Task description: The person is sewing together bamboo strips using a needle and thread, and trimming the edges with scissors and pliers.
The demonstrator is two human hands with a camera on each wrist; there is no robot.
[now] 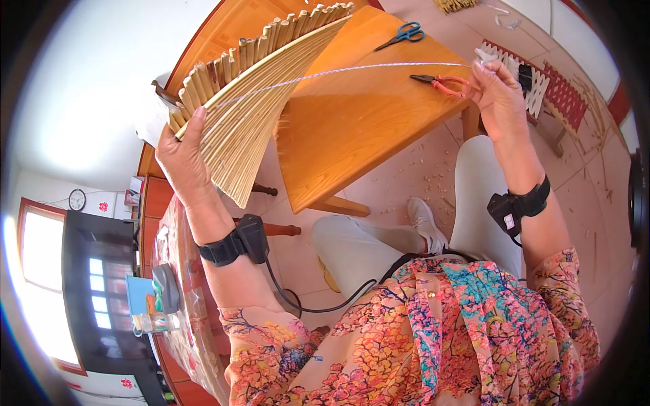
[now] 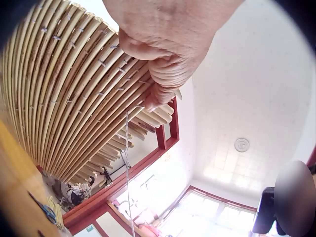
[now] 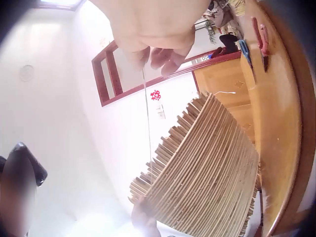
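Fingers of left hand (image 1: 181,157) clamped on curved reed panel (image 1: 257,88), raised above wooden table (image 1: 359,122); right hand (image 1: 497,91) pinching white string (image 1: 352,70), drawn taut. Many reeds already bound, apparently; binding seemingly unfinished, string untrimmed, scissors (image 1: 404,34) and pliers (image 1: 440,83) on table.

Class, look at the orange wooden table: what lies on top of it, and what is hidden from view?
On the orange wooden table lie blue-handled scissors and red-handled pliers. The curved bamboo-strip mat, held up by the left hand, covers the table's near-left part.
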